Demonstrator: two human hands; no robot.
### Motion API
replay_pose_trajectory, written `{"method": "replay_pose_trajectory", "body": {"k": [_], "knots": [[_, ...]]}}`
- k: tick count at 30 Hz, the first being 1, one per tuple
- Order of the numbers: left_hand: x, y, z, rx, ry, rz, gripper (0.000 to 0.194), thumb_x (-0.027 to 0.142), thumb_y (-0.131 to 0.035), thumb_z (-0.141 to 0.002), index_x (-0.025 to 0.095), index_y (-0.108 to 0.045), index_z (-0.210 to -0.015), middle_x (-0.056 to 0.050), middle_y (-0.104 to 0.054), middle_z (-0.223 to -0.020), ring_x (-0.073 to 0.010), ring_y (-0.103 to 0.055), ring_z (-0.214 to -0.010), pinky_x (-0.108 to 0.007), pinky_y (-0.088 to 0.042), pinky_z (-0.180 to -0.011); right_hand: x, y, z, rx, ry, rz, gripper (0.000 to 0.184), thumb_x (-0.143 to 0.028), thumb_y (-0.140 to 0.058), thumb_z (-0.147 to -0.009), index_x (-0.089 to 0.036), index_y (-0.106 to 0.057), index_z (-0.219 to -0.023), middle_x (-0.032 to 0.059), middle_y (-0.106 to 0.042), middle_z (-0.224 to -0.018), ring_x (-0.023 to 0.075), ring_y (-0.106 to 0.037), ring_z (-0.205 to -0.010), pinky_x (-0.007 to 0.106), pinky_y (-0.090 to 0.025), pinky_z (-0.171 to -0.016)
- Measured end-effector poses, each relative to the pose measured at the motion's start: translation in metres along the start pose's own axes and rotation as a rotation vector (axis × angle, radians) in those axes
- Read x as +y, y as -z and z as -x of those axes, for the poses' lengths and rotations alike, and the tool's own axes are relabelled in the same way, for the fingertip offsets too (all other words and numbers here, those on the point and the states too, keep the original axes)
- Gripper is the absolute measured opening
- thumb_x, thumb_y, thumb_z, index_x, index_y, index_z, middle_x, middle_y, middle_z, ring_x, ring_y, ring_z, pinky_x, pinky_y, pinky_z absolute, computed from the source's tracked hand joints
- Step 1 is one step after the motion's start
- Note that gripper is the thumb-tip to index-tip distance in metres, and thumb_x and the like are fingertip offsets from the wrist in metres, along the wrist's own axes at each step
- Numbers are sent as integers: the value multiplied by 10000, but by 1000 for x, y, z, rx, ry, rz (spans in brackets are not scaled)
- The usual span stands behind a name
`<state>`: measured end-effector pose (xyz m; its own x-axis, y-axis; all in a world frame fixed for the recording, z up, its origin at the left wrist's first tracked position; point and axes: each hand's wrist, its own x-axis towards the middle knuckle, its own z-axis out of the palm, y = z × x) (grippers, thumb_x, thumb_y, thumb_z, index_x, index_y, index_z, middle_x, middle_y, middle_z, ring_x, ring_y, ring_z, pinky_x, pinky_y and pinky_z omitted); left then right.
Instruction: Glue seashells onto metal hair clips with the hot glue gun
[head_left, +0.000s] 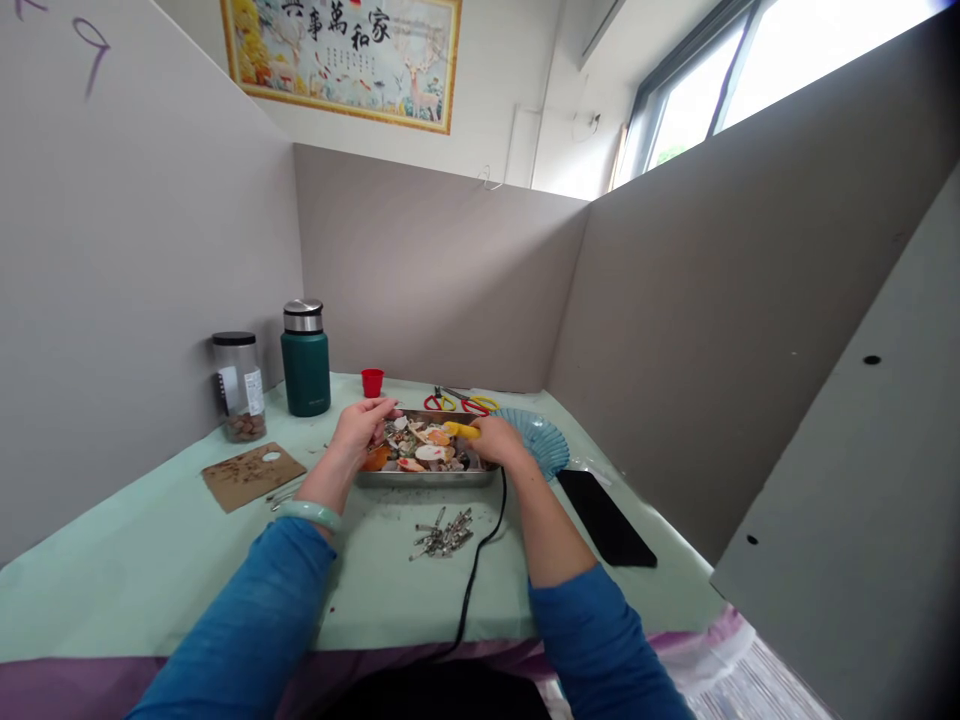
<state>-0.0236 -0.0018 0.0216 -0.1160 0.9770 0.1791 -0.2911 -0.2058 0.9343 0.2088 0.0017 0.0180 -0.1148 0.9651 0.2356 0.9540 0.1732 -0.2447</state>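
Over the left end of a metal tray (427,480), my left hand (358,432) is closed, thumb and fingertips pinched together; whatever is between them is too small to make out. My right hand (499,440) grips a yellow glue gun (460,430) at the tray's right side, its front end pointing left over the contents. A black cord (480,550) runs from beneath that hand to the table's front edge. Inside the tray lie many small mixed decorative pieces (430,453) in white, orange and brown. A loose pile of small metal clips (444,536) lies in front of the tray.
At left stand a clear jar (238,390) with a black lid and a green bottle (305,365), near brown cardboard (251,476). Behind are a red cup (372,382) and scissors (476,404). A blue plate (546,440) and black phone (607,517) lie right. Grey partitions (442,270) enclose the table.
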Motion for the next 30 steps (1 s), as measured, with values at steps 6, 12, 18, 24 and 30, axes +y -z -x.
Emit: {"method": "replay_pose_trajectory", "body": {"k": [6, 12, 18, 24, 30], "knots": [[-2, 2, -1, 18, -11, -5, 313, 300, -775, -592, 99, -624, -777, -58, -679, -668, -11, -294, -314, -190, -180, -326, -1, 1, -3, 118, 34, -443, 279, -443, -607, -734, -188, -683, -818, 0, -605, -665, 138, -531, -596, 229, -384, -546], [0, 0, 1, 5, -6, -26, 299, 299, -763, -599, 100, -619, -769, -56, -681, -676, -14, -307, -317, -188, -191, -331, 4, -8, -12, 248, -51, -686, 387, -508, -625, -677, -161, -689, -837, -24, -539, -599, 112, -453, -538, 221, -335, -506], [0, -2, 0, 15, 0, -27, 263, 293, -729, -627, 102, -615, -767, -51, -675, -661, -15, -296, -311, -185, -185, -324, 4, -12, -13, 318, -19, -805, 403, -491, -616, -675, -138, -691, -855, -9, -550, -610, 123, -449, -551, 235, -331, -522], [1, -2, 1, 17, -2, -28, 273, 300, -731, -622, 101, -613, -766, -52, -676, -665, -16, -299, -315, -188, -187, -331, 4, -11, -12, 315, -30, -815, 391, -481, -631, -669, -141, -688, -855, -25, -513, -587, 114, -418, -535, 228, -301, -508], [0, -1, 0, 5, -14, -32, 312, 333, -747, -602, 102, -617, -767, -49, -675, -675, -14, -297, -322, -189, -186, -330, 1, -12, -11, 312, -17, -909, 358, -475, -643, -668, -141, -673, -793, -34, -495, -572, 105, -392, -523, 229, -309, -503]]}}
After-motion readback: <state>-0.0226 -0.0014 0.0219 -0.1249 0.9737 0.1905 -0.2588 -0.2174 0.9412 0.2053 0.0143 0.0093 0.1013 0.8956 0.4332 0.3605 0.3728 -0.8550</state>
